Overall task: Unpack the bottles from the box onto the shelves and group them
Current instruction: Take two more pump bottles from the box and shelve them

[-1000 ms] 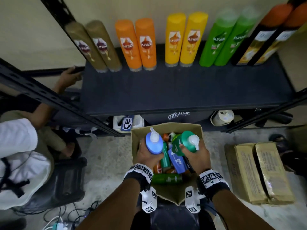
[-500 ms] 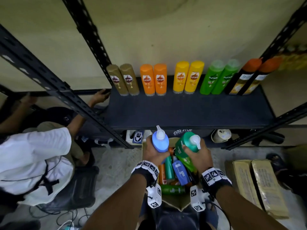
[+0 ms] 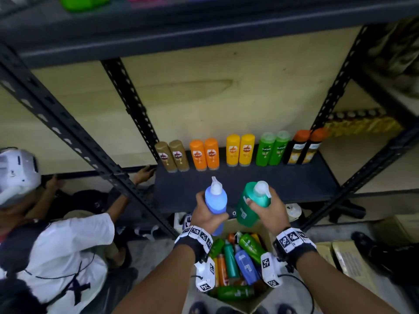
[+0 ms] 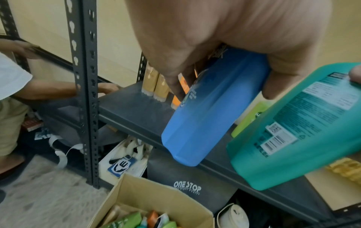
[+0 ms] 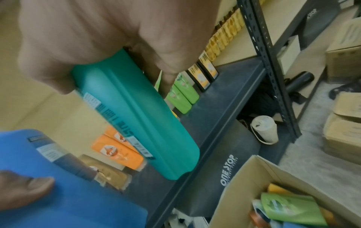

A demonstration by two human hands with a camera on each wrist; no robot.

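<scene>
Blue bottle (image 3: 215,203), teal bottle (image 3: 250,206), held above box (image 3: 264,298)

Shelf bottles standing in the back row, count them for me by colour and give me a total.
Gold bottles: 2
Orange bottles: 2
Yellow bottles: 2
Green bottles: 2
Black bottles with orange caps: 2
Total: 10

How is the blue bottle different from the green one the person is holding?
The blue bottle is in the left hand; the teal-green bottle is in the right hand. The blue bottle looks slimmer; the teal-green bottle looks wider. In the head view the blue one stands nearly straight up, while the teal-green one tilts. Both have a white pump top and are held up in front of the shelf, above the box.
</scene>
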